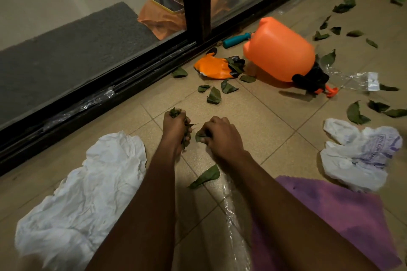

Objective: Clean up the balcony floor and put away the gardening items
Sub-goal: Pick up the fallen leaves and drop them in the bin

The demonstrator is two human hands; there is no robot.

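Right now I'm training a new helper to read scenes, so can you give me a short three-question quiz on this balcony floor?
1. True or false: the orange sprayer lies tipped over on the floor.
2. What does the left hand grip? A) leaves B) a glove C) a plastic bag
3. Which hand pinches a single leaf?

Key: 1 true; 2 A; 3 the right hand.
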